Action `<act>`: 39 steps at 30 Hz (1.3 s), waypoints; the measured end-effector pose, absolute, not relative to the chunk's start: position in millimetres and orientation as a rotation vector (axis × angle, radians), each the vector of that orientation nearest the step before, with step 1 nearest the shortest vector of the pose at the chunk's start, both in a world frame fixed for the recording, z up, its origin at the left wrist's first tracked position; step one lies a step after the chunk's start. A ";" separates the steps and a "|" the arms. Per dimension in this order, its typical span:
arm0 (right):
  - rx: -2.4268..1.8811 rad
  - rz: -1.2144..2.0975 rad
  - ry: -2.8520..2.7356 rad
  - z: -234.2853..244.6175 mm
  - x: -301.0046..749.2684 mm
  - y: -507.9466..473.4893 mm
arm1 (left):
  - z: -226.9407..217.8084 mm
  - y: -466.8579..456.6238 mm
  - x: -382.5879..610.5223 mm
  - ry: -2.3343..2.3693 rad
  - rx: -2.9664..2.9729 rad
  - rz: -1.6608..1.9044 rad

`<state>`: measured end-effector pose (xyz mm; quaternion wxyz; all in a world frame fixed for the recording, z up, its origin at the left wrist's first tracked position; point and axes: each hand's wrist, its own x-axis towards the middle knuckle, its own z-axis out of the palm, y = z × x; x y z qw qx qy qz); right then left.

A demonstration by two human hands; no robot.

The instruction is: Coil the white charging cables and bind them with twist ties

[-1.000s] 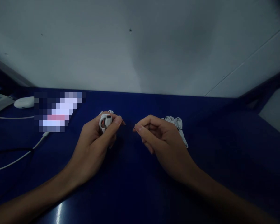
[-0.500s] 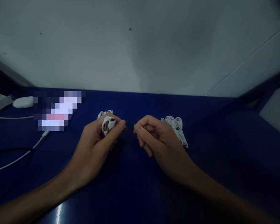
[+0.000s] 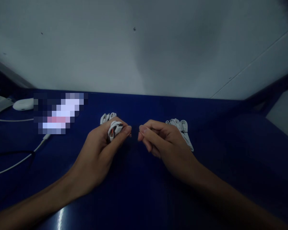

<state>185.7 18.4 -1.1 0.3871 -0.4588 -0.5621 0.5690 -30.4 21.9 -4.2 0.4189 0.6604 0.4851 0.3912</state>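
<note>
My left hand [image 3: 98, 150] is closed around a coiled white USB cable [image 3: 112, 131]; a plug with an orange inside and a second plug stick up between thumb and index finger. Its thumb tip presses against the index fingertip, with a tiny dark bit at the tips. My right hand [image 3: 166, 143] is closed in a pinch facing it across a small gap, and whatever lies in the pinch is too small to make out. Behind the left hand sits a bundle of white cables [image 3: 105, 118], partly hidden. Beyond the right hand lies another bundle of white cables [image 3: 183, 127] with a dark tie.
On the blue table [image 3: 134, 198], a pixelated bright device [image 3: 64, 111] lies at left with a white cord [image 3: 21, 165] running from it. A white rounded case [image 3: 23, 104] is beside it. A pale wall [image 3: 105, 48] rises behind the table.
The coiled cable in my left hand has shifted slightly right and its plugs have turned a little. My right hand's lower fingers have curled slightly; both hands stay in nearly the same place.
</note>
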 end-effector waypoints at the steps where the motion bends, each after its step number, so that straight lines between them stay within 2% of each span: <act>1: -1.162 1.465 -1.408 -1.6 185.6 18.4 | -4.4 22.1 -30.7 1.216 1.665 0.976; 15: -1.111 1.412 -1.461 1.5 185.5 17.6 | 0.3 15.5 -27.4 1.237 1.667 1.025; 20: -1.081 1.556 -1.522 -0.7 182.1 15.8 | -0.3 19.1 -28.4 1.237 1.650 1.043; 24: -1.092 1.484 -1.399 0.2 183.5 18.0 | -1.4 18.3 -29.5 1.225 1.655 0.992; 39: -1.070 1.553 -1.409 -1.5 180.7 12.9 | -4.7 22.1 -28.1 1.234 1.557 1.092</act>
